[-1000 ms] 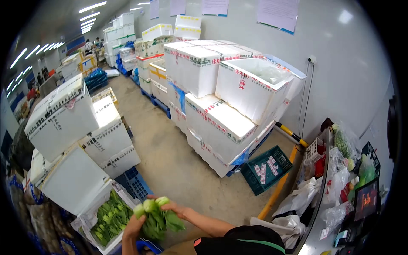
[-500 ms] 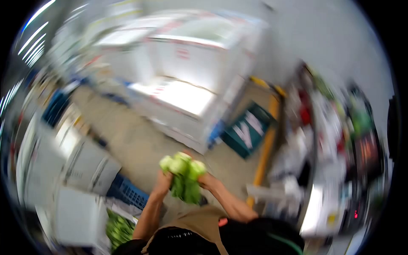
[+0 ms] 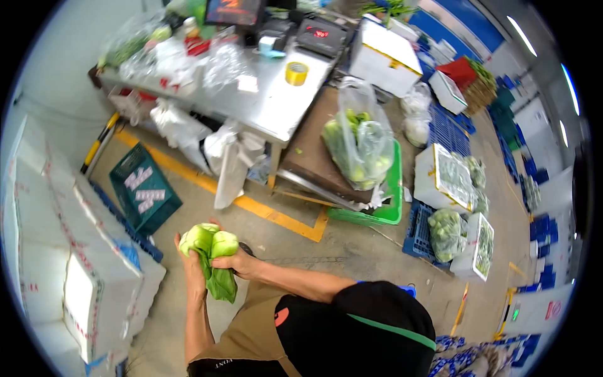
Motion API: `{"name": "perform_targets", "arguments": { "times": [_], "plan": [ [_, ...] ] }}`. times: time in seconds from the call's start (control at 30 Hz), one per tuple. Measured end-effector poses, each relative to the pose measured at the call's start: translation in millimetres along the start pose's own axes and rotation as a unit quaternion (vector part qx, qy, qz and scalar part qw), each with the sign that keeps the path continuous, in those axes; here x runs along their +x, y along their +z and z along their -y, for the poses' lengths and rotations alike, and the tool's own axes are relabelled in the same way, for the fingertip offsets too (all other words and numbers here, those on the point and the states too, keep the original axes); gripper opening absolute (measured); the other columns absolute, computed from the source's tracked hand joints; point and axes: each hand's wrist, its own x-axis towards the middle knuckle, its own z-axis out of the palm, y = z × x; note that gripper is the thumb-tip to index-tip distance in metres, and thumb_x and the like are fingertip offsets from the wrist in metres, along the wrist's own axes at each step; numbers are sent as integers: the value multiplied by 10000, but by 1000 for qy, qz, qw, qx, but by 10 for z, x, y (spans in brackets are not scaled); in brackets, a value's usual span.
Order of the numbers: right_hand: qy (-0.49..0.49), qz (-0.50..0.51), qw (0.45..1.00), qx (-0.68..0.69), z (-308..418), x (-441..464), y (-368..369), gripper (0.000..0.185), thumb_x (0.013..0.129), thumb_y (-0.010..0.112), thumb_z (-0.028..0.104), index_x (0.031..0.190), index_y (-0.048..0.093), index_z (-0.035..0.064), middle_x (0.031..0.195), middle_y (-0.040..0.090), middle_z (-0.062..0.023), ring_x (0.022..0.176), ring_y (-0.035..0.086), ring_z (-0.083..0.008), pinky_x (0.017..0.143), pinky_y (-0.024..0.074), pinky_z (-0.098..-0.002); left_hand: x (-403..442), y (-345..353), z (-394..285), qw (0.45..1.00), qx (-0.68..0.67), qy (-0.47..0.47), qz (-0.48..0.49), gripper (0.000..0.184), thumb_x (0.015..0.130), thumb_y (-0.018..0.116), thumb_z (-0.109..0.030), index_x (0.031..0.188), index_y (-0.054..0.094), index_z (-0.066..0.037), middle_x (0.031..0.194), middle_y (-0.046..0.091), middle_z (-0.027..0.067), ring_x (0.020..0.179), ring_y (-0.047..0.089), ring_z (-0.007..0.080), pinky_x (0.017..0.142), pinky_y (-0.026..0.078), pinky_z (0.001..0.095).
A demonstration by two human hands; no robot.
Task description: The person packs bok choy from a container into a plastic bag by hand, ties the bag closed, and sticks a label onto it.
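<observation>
A bunch of leafy greens [image 3: 220,284] with pale, thick stem ends is held in front of the brown apron. My left hand [image 3: 190,261] is closed around its left side. From the right, my right hand [image 3: 240,264] grips the bunch just below the stem ends. The leaves hang down between both hands. Below and around the greens is the bare floor.
A metal table [image 3: 276,94] bears yellow tape [image 3: 296,73], a scale and plastic bags. Beside it, a bagged heap of greens [image 3: 361,144] lies on a brown platform. A green crate [image 3: 146,188] and white foam boxes [image 3: 113,283] stand left; more boxes stand right.
The view has swung right, from the stacked foam boxes to the metal table and scale. Both hands still hold the greens, now left of centre. The open box of greens has left the view.
</observation>
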Motion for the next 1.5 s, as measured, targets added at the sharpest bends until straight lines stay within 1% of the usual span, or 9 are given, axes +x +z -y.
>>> {"name": "perform_targets", "arguments": {
  "times": [0.3, 0.47, 0.67, 0.83, 0.87, 1.0, 1.07, 1.3, 1.5],
  "plan": [
    [-157, -112, 969, 152, 1396, -722, -805, 607, 731, 676, 171, 1283, 453, 58, 1208, 565, -97, 1104, 561, -248, 987, 444, -392, 695, 1835, -537, 960, 54, 114, 250, 986, 854, 405, -688, 1459, 48, 4, 1399, 338, 205, 1320, 310, 277, 1087, 235, 372],
    [-305, -140, 935, 111, 2519, -1041, -1419, 757, 664, 722, 311, 1307, 433, 33, 1241, 548, -130, 1106, 561, -274, 969, 464, -411, 1409, 3059, -491, 932, -50, 115, 339, 796, 912, 430, -575, 1426, 250, 5, 1426, 343, 191, 1347, 307, 269, 1081, 273, 364],
    [-441, -251, 856, -103, 4038, -1495, -2478, 739, 685, 727, 358, 1290, 445, 42, 1219, 551, -116, 1072, 566, -282, 942, 469, -426, 2572, 4929, 127, 939, 145, 47, 309, 743, 804, 673, -406, 1276, 421, 110, 1240, 524, 243, 1171, 517, 282, 973, 407, 336],
    [-364, -248, 852, -285, 4959, -1313, -2862, 998, 677, 744, 109, 1471, 141, 154, 1307, 444, -92, 1160, 482, -261, 994, 412, -395, 2875, 5680, 1504, 900, 169, -187, 356, 739, 673, 791, -379, 1160, 513, 103, 1068, 610, 201, 934, 613, 279, 798, 505, 337],
    [-341, -254, 847, -319, 5046, -1222, -2895, 1019, 653, 752, 68, 1463, 135, 104, 1275, 472, -91, 1144, 490, -237, 987, 400, -355, 2693, 5706, 1330, 864, 213, -237, 389, 530, 729, 759, -272, 1138, 581, 13, 1008, 656, 123, 856, 622, 176, 807, 500, 311],
    [-175, -173, 744, -622, 5221, -953, -3511, 1006, 584, 771, 90, 1442, 247, 86, 1341, 438, -111, 1212, 445, -212, 1027, 347, -324, 2025, 5542, 784, 753, 86, -74, 649, 605, 804, 675, -271, 1321, 435, -69, 884, 661, 106, 766, 630, 180, 727, 497, 332],
    [15, -102, 774, -624, 5255, -802, -3523, 1009, 561, 756, 81, 1439, 258, 83, 1387, 411, -159, 1253, 432, -246, 1053, 327, -326, 1866, 5532, 746, 698, 129, 20, 704, 580, 819, 635, -249, 1315, 413, -50, 872, 650, 169, 790, 632, 275, 734, 490, 385],
    [363, 311, 106, -872, 4535, -385, -3737, 709, 780, 627, 224, 1417, 315, 241, 1136, 568, -149, 1020, 566, -306, 821, 400, -575, 1781, 5430, 402, 670, 197, 79, 712, 335, 808, 595, -196, 1063, 508, 2, 814, 611, 256, 824, 582, 451, 726, 460, 498],
    [379, 489, 23, -785, 3885, -309, -3767, 366, 903, 459, 303, 1241, 542, 189, 1156, 601, -80, 1027, 557, -304, 856, 368, -586, 1598, 5471, 445, 680, 168, 110, 705, 210, 799, 595, -170, 888, 539, 12, 756, 595, 232, 776, 578, 431, 674, 452, 499]
  ]
}}
